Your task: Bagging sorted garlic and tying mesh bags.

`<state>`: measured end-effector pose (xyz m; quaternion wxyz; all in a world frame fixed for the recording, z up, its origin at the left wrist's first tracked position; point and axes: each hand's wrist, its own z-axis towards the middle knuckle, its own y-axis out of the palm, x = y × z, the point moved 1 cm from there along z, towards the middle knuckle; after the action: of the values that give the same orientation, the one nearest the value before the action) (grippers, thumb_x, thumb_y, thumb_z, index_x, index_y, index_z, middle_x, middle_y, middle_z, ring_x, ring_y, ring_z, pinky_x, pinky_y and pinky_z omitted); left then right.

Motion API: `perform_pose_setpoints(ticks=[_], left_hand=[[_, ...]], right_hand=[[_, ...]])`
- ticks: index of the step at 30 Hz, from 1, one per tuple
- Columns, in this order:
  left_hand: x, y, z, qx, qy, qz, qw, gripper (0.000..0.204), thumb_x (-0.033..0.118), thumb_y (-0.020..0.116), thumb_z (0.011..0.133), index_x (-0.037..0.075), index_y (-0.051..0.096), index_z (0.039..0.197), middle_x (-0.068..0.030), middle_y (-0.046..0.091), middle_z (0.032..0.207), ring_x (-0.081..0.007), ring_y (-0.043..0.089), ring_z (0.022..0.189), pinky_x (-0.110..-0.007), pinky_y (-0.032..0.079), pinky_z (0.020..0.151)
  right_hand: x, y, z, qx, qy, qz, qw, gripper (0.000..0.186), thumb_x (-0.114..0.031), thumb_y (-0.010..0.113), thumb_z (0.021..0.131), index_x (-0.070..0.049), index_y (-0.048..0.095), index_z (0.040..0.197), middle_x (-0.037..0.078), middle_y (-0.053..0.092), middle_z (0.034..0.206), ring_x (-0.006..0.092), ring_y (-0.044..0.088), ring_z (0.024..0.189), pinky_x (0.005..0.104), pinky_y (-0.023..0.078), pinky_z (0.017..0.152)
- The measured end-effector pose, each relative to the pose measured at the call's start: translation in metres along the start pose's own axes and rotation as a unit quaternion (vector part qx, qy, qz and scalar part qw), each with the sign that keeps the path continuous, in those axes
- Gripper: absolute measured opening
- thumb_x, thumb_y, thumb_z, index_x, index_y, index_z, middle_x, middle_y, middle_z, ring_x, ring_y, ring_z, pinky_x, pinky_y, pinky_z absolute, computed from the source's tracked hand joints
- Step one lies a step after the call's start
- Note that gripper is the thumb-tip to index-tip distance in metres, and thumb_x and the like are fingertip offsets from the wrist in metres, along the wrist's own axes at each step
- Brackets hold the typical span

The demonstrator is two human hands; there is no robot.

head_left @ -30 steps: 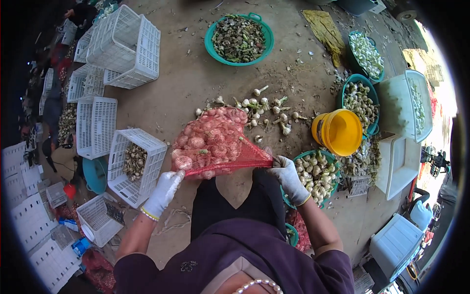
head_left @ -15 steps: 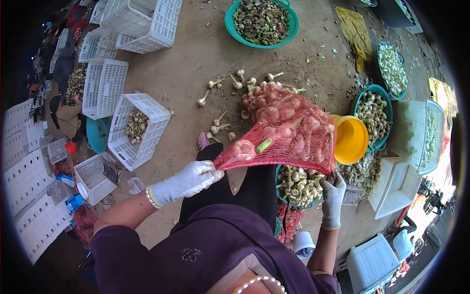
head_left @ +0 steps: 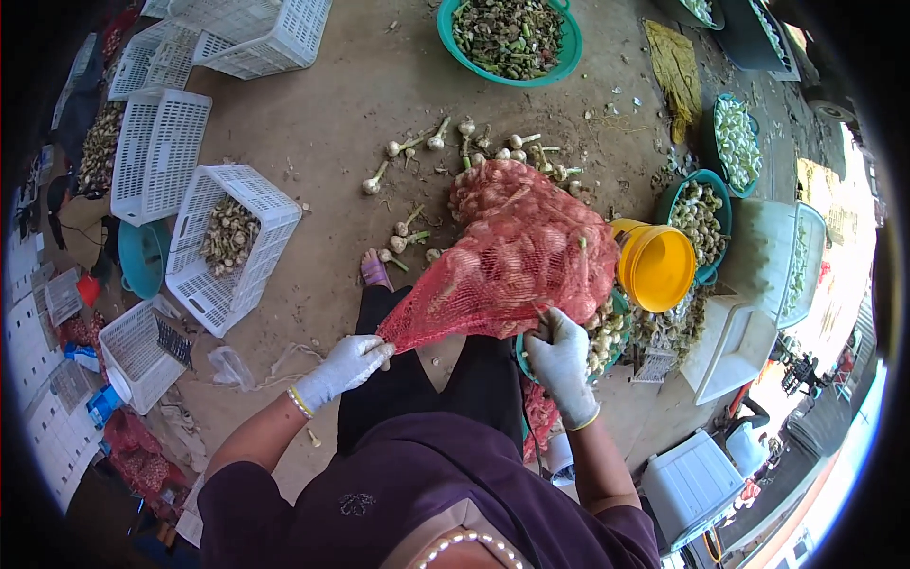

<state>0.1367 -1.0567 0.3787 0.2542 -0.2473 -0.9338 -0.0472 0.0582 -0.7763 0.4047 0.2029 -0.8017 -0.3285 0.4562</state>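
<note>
A red mesh bag (head_left: 531, 251) full of garlic bulbs lies tilted on the ground before my legs. My left hand (head_left: 349, 366), in a pale work glove, is closed on the bag's gathered corner at its near left end. The mesh stretches taut from there to the bulging part. My gloved right hand (head_left: 561, 362) pinches the bag's near edge right of the middle. Loose garlic bulbs with stems (head_left: 438, 136) lie beyond and to the left of the bag. Partly hidden behind the bag and my right hand is a teal basin of garlic (head_left: 607, 343).
A yellow bucket (head_left: 661, 270) touches the bag's right side. Behind it sits a teal tub of garlic (head_left: 724, 248). A teal basin of trimmings (head_left: 578, 43) is at the far middle. White plastic crates (head_left: 275, 223) stand on the left, one holding garlic. White bins (head_left: 728, 365) are on the right.
My right hand has moved left and inward along the bag's edge. My left hand has come down and left. The spread near edge is now drawn narrower, and the whole view has shifted slightly.
</note>
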Motion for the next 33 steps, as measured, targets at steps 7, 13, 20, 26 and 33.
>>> perform_pose_setpoints(ticks=[7,13,20,26,33], left_hand=[[-0.131,-0.036,-0.006,0.215,-0.02,-0.097,0.972,0.03,0.026,0.053,0.083,0.0,0.055,0.068,0.0006,0.047,0.056,-0.0071,0.04,0.053,-0.025,0.034,0.05],[-0.202,-0.066,0.023,0.257,-0.084,-0.185,0.945,0.034,0.03,0.052,0.084,0.004,0.053,0.061,0.0036,0.043,0.055,-0.0067,0.034,0.052,-0.025,0.029,0.046],[-0.155,-0.066,0.023,0.267,-0.105,-0.125,0.95,0.031,0.029,0.054,0.083,0.005,0.054,0.064,0.0059,0.039,0.055,-0.0042,0.032,0.051,-0.024,0.025,0.044],[-0.021,-0.032,0.011,0.198,-0.087,-0.062,0.974,0.036,0.031,0.053,0.084,0.005,0.05,0.059,0.0058,0.038,0.054,-0.0046,0.03,0.052,-0.026,0.026,0.044],[0.135,-0.037,-0.126,0.16,0.204,-0.02,0.966,0.039,0.03,0.046,0.087,0.005,0.046,0.058,0.0045,0.034,0.052,-0.0046,0.029,0.05,-0.024,0.026,0.045]], right_hand=[[-0.136,0.092,-0.068,-0.219,-0.228,0.05,0.947,0.006,-0.006,0.052,0.065,-0.003,0.049,0.07,0.016,0.051,0.063,0.0329,0.054,0.061,0.0389,0.043,0.053],[-0.088,0.139,-0.069,-0.372,-0.048,0.027,0.927,0.012,-0.013,0.052,0.067,-0.006,0.053,0.077,0.016,0.057,0.073,0.0355,0.055,0.074,0.0424,0.043,0.062],[-0.042,0.132,-0.041,-0.31,0.21,0.415,0.829,0.017,0.003,0.058,0.07,-0.009,0.045,0.068,-0.008,0.04,0.059,0.001,0.041,0.057,0.0169,0.034,0.049],[0.029,0.049,-0.006,-0.23,0.058,0.376,0.896,0.022,0.006,0.059,0.068,-0.002,0.057,0.088,-0.005,0.054,0.075,0.0021,0.047,0.064,0.0165,0.039,0.058],[-0.038,-0.14,-0.031,-0.137,-0.054,0.295,0.944,0.023,0.005,0.052,0.068,0.004,0.055,0.091,0.002,0.059,0.08,0.0053,0.053,0.068,0.0181,0.043,0.058]])
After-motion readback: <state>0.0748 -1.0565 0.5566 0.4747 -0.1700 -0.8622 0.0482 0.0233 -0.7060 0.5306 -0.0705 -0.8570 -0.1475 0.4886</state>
